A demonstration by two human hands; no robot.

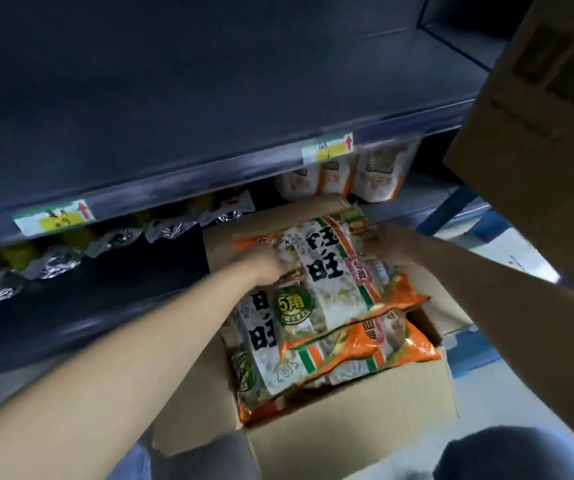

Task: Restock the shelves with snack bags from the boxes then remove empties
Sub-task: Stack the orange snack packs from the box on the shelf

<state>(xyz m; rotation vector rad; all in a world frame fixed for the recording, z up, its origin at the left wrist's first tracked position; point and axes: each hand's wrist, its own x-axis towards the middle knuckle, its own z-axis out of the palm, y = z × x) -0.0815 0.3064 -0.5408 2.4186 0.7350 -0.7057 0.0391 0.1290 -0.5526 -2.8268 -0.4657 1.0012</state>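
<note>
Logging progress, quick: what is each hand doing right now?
Left hand: gripping the top snack bag.
Right hand: on the same bag's far end; grip unclear.

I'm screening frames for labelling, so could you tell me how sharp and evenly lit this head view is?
Head view: motion blur smears the shelf edge and price tags; the upper shelf is dim; the top snack bag reads fairly clearly; wide-angle bending curves the shelves.
</note>
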